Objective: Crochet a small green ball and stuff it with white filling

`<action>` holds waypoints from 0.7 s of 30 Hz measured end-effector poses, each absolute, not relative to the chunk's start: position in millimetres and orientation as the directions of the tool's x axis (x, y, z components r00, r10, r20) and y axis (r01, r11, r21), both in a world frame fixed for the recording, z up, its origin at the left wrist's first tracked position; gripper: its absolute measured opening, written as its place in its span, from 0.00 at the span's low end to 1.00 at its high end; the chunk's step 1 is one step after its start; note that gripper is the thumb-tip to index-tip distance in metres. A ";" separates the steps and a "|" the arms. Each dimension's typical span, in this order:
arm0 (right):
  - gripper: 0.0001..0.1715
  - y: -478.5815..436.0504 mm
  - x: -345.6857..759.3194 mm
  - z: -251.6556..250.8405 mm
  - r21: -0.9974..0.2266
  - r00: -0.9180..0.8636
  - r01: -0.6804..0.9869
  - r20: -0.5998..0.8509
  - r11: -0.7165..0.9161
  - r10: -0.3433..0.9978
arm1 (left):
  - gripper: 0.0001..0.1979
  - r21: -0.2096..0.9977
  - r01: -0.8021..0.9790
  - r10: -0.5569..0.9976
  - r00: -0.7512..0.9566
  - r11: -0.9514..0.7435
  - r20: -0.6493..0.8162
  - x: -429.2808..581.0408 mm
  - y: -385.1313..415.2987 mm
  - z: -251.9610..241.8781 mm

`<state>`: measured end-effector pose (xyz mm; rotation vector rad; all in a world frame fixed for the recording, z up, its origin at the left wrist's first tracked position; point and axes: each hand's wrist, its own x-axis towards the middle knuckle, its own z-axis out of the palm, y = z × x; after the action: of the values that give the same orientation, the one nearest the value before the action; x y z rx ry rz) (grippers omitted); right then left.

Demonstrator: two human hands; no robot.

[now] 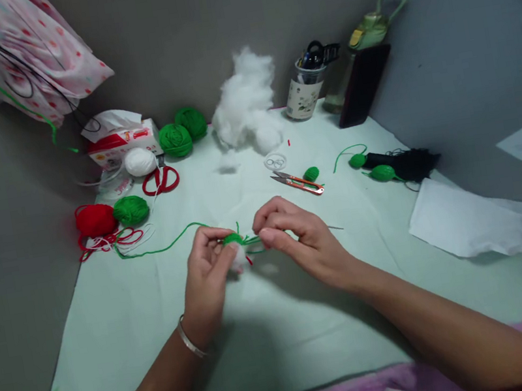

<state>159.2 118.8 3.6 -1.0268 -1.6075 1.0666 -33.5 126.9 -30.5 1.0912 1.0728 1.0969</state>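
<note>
My left hand (pixel 207 270) is closed around a small green and white crochet piece (pixel 233 239), with a short red strand (pixel 249 260) at its lower edge. Green yarn strands (pixel 251 240) stretch from the piece to my right hand (pixel 300 235), whose fingers are pinched together. From behind that hand pokes the thin metal end of what looks like a crochet hook (pixel 335 228); its other end is hidden. A green yarn line (pixel 164 244) runs from the piece back to a green yarn ball (pixel 131 210) on the left.
Orange thread snips (pixel 297 183) lie beyond my right hand, near a small green crochet piece (pixel 311 174). Red-handled scissors (pixel 160 180), a red yarn ball (pixel 95 220) and a tissue box (pixel 123 141) sit left. White stuffing (pixel 247 105) stands behind; white cloth (pixel 483 220) lies right.
</note>
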 end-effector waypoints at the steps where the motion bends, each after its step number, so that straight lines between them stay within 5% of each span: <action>1: 0.18 118.2 158.6 4.3 -0.971 -0.231 0.021 0.226 0.237 0.946 | 0.08 0.980 -0.132 0.979 0.164 0.147 -0.125 -31.7 126.3 -30.5; 3: 0.19 117.6 157.3 5.0 -0.978 -0.269 -0.199 0.120 0.067 0.955 | 0.08 0.977 -0.138 0.972 0.189 0.165 -0.138 -28.5 124.9 -31.4; 5: 0.16 118.6 156.9 4.9 -0.967 -0.273 -0.247 0.002 -0.068 0.962 | 0.08 0.976 -0.147 0.974 0.184 0.163 -0.135 -27.2 123.7 -32.8; 8: 0.14 121.0 157.4 3.1 -0.999 -0.193 0.015 -0.041 -0.039 0.980 | 0.08 0.973 -0.175 0.979 0.163 0.148 -0.119 -28.0 122.7 -34.3; 12: 0.07 120.4 154.8 -2.2 -0.940 -0.342 0.329 -0.027 0.093 0.939 | 0.09 0.971 -0.202 0.984 0.149 0.132 -0.103 -28.3 121.7 -34.7; 21: 0.18 116.3 150.2 0.9 -0.955 -0.239 0.294 -0.037 0.036 0.970 | 0.12 0.969 -0.212 0.961 0.268 0.127 -0.067 -28.4 119.9 -32.9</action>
<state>150.2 116.3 0.9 -1.3045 -1.6184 1.2323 -28.4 119.9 -32.9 1.0848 0.8989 1.0473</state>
